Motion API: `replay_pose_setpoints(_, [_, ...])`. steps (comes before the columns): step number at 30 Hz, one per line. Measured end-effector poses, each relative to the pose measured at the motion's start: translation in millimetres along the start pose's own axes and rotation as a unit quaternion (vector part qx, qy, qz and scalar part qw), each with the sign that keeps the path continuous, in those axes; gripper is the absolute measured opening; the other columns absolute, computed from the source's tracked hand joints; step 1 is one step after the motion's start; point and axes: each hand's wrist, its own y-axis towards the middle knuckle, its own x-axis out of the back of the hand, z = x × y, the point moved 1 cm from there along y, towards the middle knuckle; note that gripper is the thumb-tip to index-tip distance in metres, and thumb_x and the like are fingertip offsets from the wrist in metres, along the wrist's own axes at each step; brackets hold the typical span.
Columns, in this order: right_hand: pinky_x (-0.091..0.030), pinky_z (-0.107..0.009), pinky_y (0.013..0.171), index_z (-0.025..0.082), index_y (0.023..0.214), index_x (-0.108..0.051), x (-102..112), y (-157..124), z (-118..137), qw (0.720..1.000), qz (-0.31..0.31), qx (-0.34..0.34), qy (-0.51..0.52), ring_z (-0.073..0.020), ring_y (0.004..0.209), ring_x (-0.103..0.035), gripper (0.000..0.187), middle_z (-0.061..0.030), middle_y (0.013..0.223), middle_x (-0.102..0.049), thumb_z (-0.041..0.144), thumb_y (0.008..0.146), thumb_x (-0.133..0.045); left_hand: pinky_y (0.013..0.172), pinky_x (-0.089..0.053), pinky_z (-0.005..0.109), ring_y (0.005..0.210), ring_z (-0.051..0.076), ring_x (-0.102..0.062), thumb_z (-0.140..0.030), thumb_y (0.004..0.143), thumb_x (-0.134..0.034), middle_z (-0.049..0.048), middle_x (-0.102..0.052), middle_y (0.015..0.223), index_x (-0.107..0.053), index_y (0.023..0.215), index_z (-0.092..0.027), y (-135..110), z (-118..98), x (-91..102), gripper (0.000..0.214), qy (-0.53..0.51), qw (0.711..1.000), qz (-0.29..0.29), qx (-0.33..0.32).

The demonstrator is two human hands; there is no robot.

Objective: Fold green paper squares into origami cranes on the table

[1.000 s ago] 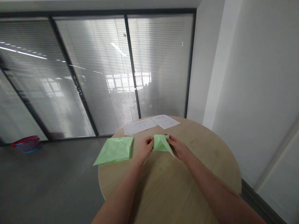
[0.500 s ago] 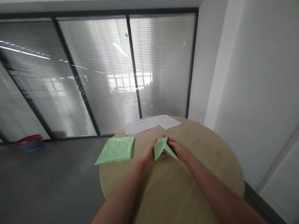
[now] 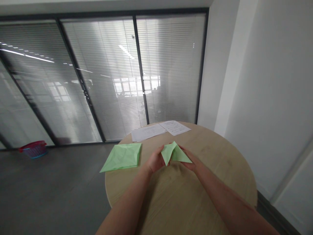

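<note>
A folded piece of light green paper [image 3: 179,154] is held up between both hands above the round wooden table [image 3: 186,202]. It has a raised ridge in the middle and two pointed flaps that hang toward me. My left hand [image 3: 156,161] grips its left edge, the thumb on top. On the far right side my right hand [image 3: 192,160] holds it, with most of the fingers hidden behind and beneath the paper. To the left, a creased stack of green paper [image 3: 123,156] lies on the table, one corner sticking out past the edge.
Two printed white sheets, one on the left [image 3: 148,132] and one on the right [image 3: 174,127], lie at the table's far side. A red and blue basket [image 3: 34,150] stands on the grey floor at left. Glass panels with blinds [image 3: 117,81] rise behind; a white wall is at right.
The green paper has turned and spread in my hands: its right flap now opens wider and points more to the right. My right hand has shifted lower behind it.
</note>
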Motion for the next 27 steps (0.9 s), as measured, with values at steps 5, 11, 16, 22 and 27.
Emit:
replay_pose_setpoints(5, [-0.053, -0.037, 0.079, 0.022, 0.112, -0.065, -5.2, -6.8, 3.0, 0.997, 0.000, -0.025, 0.067, -0.0217, 0.078, -0.068, 0.042, -0.0045, 0.093, -0.073, 0.037, 0.074, -0.074, 0.045, -0.043, 0.027, 0.049, 0.017, -0.058, -0.052, 0.090, -0.050, 0.0075, -0.067, 0.072, -0.060, 0.124, -0.010, 1.1, 2.2, 1.4, 0.055, -0.069, 0.997, 0.029, 0.005])
replay_pose_setpoints(11, [-0.050, -0.039, 0.086, 0.021, 0.100, -0.069, -7.6, -10.3, 5.3, 0.999, -0.029, -0.008, 0.028, -0.0244, 0.084, -0.068, 0.039, -0.0049, 0.092, -0.073, 0.034, 0.064, -0.078, 0.074, -0.052, 0.033, 0.079, 0.026, -0.070, -0.037, 0.088, -0.057, 0.0134, -0.074, 0.088, -0.065, 0.116, -0.008, 1.1, 8.0, 7.0, 0.041, -0.134, 0.990, 0.029, 0.016])
replay_pose_setpoints(16, [-0.050, -0.039, 0.085, 0.020, 0.105, -0.068, -4.6, -8.2, 1.1, 0.999, -0.034, -0.012, 0.008, -0.0246, 0.085, -0.067, 0.043, -0.0059, 0.092, -0.073, 0.035, 0.066, -0.077, 0.086, -0.050, 0.039, 0.088, 0.030, -0.070, -0.030, 0.082, -0.061, 0.0166, -0.074, 0.090, -0.065, 0.114, -0.004, 3.7, 9.9, 7.5, 0.042, -0.146, 0.989, 0.021, 0.028])
replay_pose_setpoints(22, [-0.049, -0.036, 0.078, 0.020, 0.088, -0.071, -7.1, -3.9, -0.3, 0.999, -0.041, -0.029, 0.007, -0.0214, 0.077, -0.064, 0.033, -0.0056, 0.084, -0.071, 0.037, 0.062, -0.077, 0.081, -0.051, 0.038, 0.081, 0.028, -0.070, -0.029, 0.083, -0.058, 0.0152, -0.074, 0.088, -0.066, 0.109, -0.006, 2.1, 7.4, 4.8, 0.036, -0.167, 0.985, -0.020, 0.028])
replay_pose_setpoints(27, [-0.049, -0.037, 0.075, 0.019, 0.083, -0.072, -6.6, -2.8, -1.4, 0.998, -0.035, -0.045, 0.018, -0.0236, 0.078, -0.064, 0.028, -0.0079, 0.082, -0.070, 0.041, 0.066, -0.073, 0.077, -0.052, 0.038, 0.081, 0.027, -0.070, -0.030, 0.085, -0.058, 0.0151, -0.073, 0.093, -0.065, 0.109, -0.007, 0.5, 6.2, 0.8, 0.034, -0.182, 0.983, -0.029, 0.026])
